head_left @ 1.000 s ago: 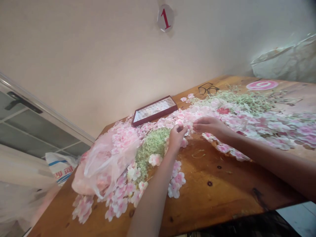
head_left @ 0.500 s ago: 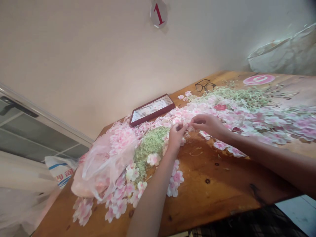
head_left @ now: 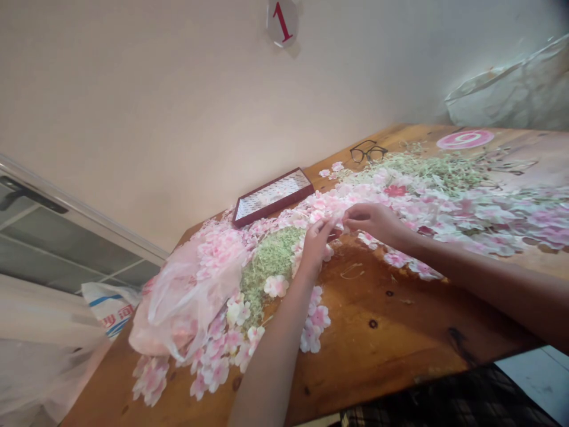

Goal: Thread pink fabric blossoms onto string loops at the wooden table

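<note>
My left hand (head_left: 316, 240) and my right hand (head_left: 372, 222) meet over the far middle of the wooden table (head_left: 355, 367). Between their fingertips is a pale pink artificial flower (head_left: 338, 225), small and partly hidden by the fingers. Both hands are closed in a pinch on it. Loose pink and white artificial flowers (head_left: 462, 222) spread behind and to the right of my hands. Left of my left wrist lies a heap of pale green plastic stems (head_left: 271, 255), with more flowers (head_left: 216, 362) around it.
A dark red tray (head_left: 273, 207) with a patterned lining stands by the wall. A clear plastic bag (head_left: 178, 302) of flowers lies at left. Eyeglasses (head_left: 368, 155), more green stems (head_left: 440, 169) and a pink number disc (head_left: 465, 140) are at back right, near a white sack (head_left: 511, 98).
My hands stay nearly in place, with the fingertips shifting slightly. More of the pale pink flower shows between them now. The view has tilted a little.
</note>
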Demonstrator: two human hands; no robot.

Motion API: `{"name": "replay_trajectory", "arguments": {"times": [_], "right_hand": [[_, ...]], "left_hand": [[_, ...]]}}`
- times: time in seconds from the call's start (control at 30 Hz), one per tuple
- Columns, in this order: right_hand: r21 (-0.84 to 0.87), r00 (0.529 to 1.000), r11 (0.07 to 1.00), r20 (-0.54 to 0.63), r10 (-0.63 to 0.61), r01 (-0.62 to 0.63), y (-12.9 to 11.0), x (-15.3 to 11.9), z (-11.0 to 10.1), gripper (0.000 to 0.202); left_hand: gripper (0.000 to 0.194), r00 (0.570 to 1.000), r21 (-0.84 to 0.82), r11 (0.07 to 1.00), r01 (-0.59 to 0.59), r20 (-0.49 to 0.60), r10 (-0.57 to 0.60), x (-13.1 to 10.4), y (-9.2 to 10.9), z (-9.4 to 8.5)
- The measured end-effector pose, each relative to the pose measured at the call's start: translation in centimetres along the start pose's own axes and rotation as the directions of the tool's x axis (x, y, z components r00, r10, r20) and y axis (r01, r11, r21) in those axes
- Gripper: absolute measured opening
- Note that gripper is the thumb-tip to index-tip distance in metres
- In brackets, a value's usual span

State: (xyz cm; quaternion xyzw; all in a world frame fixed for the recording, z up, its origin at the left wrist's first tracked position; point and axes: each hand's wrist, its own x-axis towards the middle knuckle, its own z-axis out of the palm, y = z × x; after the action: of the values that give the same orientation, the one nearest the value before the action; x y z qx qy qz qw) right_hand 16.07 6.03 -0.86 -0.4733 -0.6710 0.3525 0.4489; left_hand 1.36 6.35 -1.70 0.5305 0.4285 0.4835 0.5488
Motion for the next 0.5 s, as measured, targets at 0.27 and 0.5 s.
{"name": "replay_trajectory", "arguments": {"times": [0.27, 0.5], "right_hand": [[0.501, 0.951, 0.826, 0.28, 0.129, -0.259, 1.2, 0.6, 0.2, 0.019], [-0.058, 0.989, 0.993, 0.098, 0.111, -0.106, 1.4, 0.8, -0.4, 0.031]], "left_hand": [[0.022, 0.998, 0.007, 0.999, -0.038, 0.043, 0.038, 0.2, -0.1, -0.6], [0.019, 0.988, 0.31, 0.942, -0.131, -0.043, 0.151, 0.6, -0.4, -1.1]]}}
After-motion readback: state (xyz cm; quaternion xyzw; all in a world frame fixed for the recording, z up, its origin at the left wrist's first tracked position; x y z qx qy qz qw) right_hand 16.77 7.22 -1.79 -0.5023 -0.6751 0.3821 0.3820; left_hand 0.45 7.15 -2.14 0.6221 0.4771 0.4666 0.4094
